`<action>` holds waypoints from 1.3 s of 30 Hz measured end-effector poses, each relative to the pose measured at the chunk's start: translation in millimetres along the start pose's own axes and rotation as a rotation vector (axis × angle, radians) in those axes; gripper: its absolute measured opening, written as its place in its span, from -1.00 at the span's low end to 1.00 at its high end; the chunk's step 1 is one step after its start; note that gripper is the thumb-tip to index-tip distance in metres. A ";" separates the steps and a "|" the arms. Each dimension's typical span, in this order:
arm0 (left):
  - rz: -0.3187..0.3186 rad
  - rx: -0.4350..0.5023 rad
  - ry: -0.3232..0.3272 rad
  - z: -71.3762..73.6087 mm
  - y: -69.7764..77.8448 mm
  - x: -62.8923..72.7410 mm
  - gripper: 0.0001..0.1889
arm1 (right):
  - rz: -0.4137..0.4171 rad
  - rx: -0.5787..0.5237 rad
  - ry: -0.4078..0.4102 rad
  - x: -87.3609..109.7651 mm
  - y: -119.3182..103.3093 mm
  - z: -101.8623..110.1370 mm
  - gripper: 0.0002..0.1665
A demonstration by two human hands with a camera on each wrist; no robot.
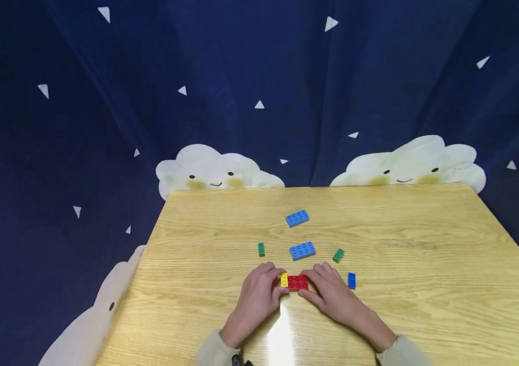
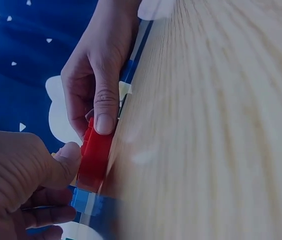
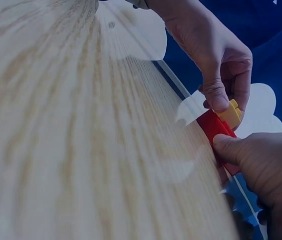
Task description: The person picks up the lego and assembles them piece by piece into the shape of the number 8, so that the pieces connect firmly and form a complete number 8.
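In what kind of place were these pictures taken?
Perhaps a children's play corner or a filming setup: toy bricks on a wooden table, with smiling clouds on the dark blue cloth behind.

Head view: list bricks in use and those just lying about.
In use:
yellow brick, in left hand
red brick, in right hand

Apparently just lying about:
far blue brick
middle blue brick
small blue brick
left green brick
right green brick

Playroom-like space, exact room unclear: navy curtain (image 1: pixel 259 61) with smiling clouds (image 1: pixel 215 168), wood-grain table (image 1: pixel 204 229), toy bricks (image 1: pixel 303 250)
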State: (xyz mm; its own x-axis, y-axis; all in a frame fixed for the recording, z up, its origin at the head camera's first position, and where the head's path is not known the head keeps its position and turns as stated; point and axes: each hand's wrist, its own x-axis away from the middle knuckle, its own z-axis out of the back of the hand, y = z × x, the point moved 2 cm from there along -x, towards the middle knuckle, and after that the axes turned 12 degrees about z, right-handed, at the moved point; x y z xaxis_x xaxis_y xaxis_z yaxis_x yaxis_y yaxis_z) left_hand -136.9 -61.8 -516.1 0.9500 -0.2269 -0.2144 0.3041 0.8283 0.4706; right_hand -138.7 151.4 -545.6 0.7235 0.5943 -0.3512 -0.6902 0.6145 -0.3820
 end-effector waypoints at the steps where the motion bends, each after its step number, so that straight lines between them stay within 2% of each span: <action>1: 0.008 0.000 0.003 -0.1 0.4 -0.2 -0.65 | 0.001 -0.001 0.000 -0.2 0.0 -0.1 -0.57; 8: 0.042 0.004 0.029 -0.6 3.5 -1.7 -0.65 | 0.009 0.002 0.008 -0.7 0.8 0.3 -0.58; 11: 0.055 0.034 0.011 -1.6 3.2 -1.4 -0.67 | 0.013 0.006 0.013 -1.2 0.7 0.8 -0.59; 13: 0.080 0.100 -0.025 -3.1 0.8 -1.3 -0.66 | 0.017 0.006 0.019 -1.6 0.2 1.3 -0.60; 18: 0.123 0.353 -0.143 -7.6 -9.1 -0.7 -0.64 | 0.023 0.000 0.036 -1.3 -0.7 1.5 -0.62; 22: 0.116 0.446 -0.174 -12.4 -15.1 -0.5 -0.63 | 0.019 0.008 0.038 -0.3 0.1 1.4 -0.61; 26: 0.117 0.460 -0.178 -14.6 -16.4 -1.4 -0.63 | 0.022 0.023 0.040 1.2 0.5 3.3 -0.60; 39: 0.124 0.421 -0.178 -15.3 -15.3 0.1 -0.64 | 0.042 0.048 0.070 6.2 -2.3 11.0 -0.59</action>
State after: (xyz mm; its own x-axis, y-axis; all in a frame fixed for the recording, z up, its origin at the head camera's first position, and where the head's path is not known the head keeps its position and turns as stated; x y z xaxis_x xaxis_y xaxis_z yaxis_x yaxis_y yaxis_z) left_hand -142.5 -66.7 -536.4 0.9671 -0.2543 -0.0014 0.1545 0.5834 0.7974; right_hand -132.7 159.3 -537.5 0.6921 0.5834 -0.4251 -0.7182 0.6153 -0.3250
